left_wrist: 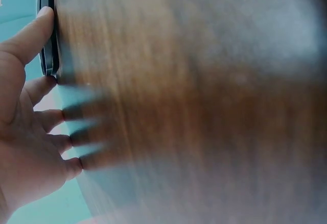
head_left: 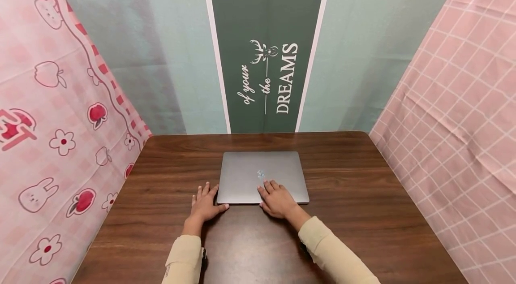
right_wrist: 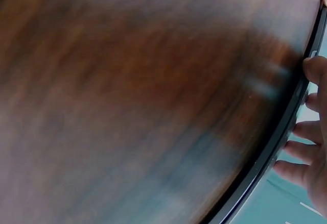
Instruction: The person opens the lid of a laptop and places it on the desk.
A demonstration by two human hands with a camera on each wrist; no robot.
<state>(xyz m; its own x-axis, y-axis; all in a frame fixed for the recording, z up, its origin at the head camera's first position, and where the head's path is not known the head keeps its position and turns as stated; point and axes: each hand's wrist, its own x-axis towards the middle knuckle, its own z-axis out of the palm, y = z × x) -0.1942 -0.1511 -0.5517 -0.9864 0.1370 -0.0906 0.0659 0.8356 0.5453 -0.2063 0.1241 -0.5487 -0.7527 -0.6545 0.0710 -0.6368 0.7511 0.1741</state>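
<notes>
Sleeved forearms (head_left: 183, 257) rise from the bottom edge; left hand (head_left: 204, 207) splays lower centre-left, right hand (head_left: 279, 202) lies palm-down, lower centre.

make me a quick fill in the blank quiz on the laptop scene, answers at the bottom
1. The laptop on the brown table is not open but ____.
2. The ____ hand has its fingers on top of the lid.
3. On the left hand, the digit at the laptop's front edge is the ____.
4. The dark green panel's largest word is ____.

Missing words: closed; right; thumb; DREAMS
</notes>
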